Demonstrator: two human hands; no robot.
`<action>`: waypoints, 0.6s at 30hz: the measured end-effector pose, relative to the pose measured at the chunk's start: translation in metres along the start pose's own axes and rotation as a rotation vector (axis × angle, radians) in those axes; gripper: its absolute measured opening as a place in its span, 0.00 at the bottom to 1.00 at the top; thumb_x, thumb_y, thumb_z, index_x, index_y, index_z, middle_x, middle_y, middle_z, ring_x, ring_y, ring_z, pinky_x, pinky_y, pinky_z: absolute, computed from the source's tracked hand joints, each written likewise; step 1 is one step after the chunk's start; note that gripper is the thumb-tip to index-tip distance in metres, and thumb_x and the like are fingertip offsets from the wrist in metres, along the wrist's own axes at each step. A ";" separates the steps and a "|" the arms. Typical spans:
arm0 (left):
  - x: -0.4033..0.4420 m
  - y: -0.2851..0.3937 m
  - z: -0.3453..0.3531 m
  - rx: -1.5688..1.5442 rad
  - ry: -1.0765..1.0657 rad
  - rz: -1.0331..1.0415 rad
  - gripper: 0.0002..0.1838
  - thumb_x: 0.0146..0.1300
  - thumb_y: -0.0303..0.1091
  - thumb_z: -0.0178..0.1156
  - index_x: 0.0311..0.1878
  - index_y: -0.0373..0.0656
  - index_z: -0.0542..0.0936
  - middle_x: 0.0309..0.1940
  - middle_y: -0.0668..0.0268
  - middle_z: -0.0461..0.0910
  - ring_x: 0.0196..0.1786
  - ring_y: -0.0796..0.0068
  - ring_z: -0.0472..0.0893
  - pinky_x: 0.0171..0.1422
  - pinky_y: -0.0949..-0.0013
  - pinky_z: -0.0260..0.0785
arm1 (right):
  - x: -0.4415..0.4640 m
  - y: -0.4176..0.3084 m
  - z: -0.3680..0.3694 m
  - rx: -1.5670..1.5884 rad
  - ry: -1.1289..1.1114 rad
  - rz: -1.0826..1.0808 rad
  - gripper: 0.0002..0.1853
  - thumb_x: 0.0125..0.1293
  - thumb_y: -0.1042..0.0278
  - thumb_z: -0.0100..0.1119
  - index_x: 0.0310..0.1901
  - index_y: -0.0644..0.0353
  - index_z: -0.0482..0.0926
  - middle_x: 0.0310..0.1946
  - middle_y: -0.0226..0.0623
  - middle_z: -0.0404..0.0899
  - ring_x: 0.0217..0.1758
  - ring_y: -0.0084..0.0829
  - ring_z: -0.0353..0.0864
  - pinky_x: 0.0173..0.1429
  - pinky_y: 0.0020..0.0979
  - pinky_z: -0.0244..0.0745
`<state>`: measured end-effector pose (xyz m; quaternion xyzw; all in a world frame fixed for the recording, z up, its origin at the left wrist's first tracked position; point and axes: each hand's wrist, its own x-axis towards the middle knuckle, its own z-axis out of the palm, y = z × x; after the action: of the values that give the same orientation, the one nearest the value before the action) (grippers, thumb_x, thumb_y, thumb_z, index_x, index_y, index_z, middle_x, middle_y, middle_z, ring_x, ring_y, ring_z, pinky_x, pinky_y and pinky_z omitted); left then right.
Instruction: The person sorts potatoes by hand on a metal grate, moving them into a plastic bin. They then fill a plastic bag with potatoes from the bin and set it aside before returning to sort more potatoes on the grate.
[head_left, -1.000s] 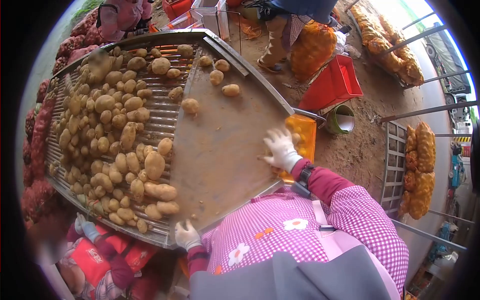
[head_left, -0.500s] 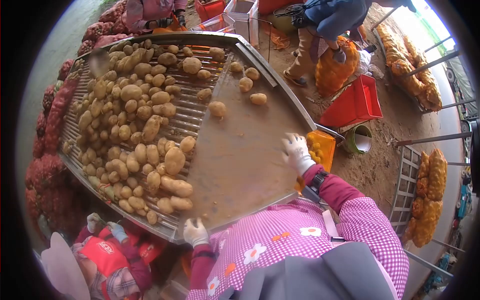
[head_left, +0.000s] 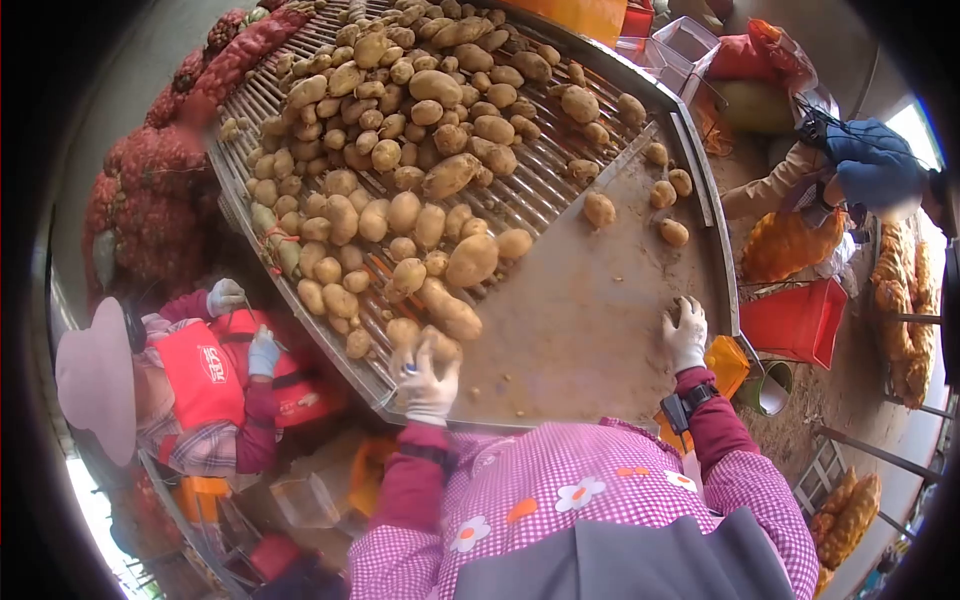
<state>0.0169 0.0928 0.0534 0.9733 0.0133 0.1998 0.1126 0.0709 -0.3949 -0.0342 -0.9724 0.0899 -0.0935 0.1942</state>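
My left hand (head_left: 430, 386), in a white glove, is at the near edge of the metal sorting table, its fingers spread against the nearest potatoes (head_left: 403, 334). A long potato (head_left: 450, 310) lies just beyond the fingertips. My right hand (head_left: 686, 336), also gloved, rests open on the flat metal surface (head_left: 560, 330) near the right rim, with nothing in it. A large heap of potatoes (head_left: 400, 130) covers the slatted part of the table (head_left: 545, 180). Several loose potatoes (head_left: 599, 210) lie on the flat part, farther away than my right hand.
At the left, a co-worker in a pink hat (head_left: 97, 380) stands close to the table rim. Red net sacks (head_left: 150, 190) are piled behind. On the right are a red bin (head_left: 795, 322), a green bucket (head_left: 775, 388), an orange crate (head_left: 726, 368) and another person in blue (head_left: 878, 165).
My view has turned, so the table appears shifted to the right. My left hand has moved from the table edge to the nearest potatoes. My right hand has drawn nearer my body.
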 end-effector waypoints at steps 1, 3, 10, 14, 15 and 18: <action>0.033 -0.006 0.002 -0.050 0.046 0.010 0.36 0.49 0.46 0.82 0.62 0.47 0.81 0.63 0.55 0.76 0.68 0.47 0.73 0.73 0.41 0.65 | 0.003 -0.003 0.005 -0.004 0.000 -0.017 0.26 0.61 0.66 0.71 0.60 0.62 0.79 0.64 0.52 0.78 0.66 0.55 0.77 0.70 0.50 0.73; 0.085 -0.016 0.018 -0.044 0.091 -0.089 0.42 0.52 0.50 0.81 0.68 0.46 0.76 0.68 0.52 0.74 0.71 0.44 0.72 0.77 0.43 0.64 | 0.018 -0.008 -0.005 -0.034 0.006 -0.060 0.27 0.60 0.66 0.71 0.61 0.61 0.79 0.64 0.52 0.78 0.66 0.55 0.77 0.68 0.50 0.74; 0.120 -0.031 0.105 -0.205 0.049 -0.471 0.44 0.60 0.45 0.78 0.76 0.43 0.70 0.73 0.52 0.73 0.75 0.50 0.72 0.80 0.52 0.65 | 0.158 -0.024 -0.017 -0.056 0.221 -0.169 0.23 0.66 0.67 0.64 0.62 0.60 0.79 0.64 0.47 0.80 0.65 0.52 0.79 0.67 0.49 0.74; 0.120 -0.033 0.107 -0.256 0.052 -0.474 0.43 0.61 0.38 0.76 0.77 0.43 0.68 0.74 0.52 0.72 0.76 0.49 0.71 0.81 0.52 0.64 | 0.225 -0.016 0.007 -0.188 0.287 -0.056 0.23 0.69 0.65 0.63 0.64 0.60 0.78 0.63 0.48 0.81 0.65 0.52 0.79 0.68 0.48 0.74; 0.120 -0.034 0.108 -0.255 0.045 -0.473 0.42 0.62 0.39 0.76 0.77 0.43 0.68 0.74 0.52 0.71 0.76 0.49 0.71 0.81 0.52 0.64 | 0.233 -0.018 0.013 -0.212 0.290 0.018 0.23 0.70 0.63 0.63 0.65 0.60 0.78 0.63 0.47 0.81 0.65 0.52 0.80 0.68 0.48 0.74; 0.126 -0.030 0.102 -0.290 0.049 -0.534 0.43 0.61 0.43 0.78 0.76 0.42 0.69 0.72 0.50 0.72 0.75 0.48 0.71 0.80 0.51 0.64 | 0.231 -0.028 0.033 -0.317 0.229 0.215 0.26 0.70 0.57 0.63 0.66 0.58 0.78 0.65 0.46 0.81 0.66 0.52 0.80 0.70 0.50 0.71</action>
<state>0.1733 0.1089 0.0043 0.9039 0.2428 0.1862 0.2988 0.3047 -0.4062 -0.0191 -0.9585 0.2282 -0.1668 0.0361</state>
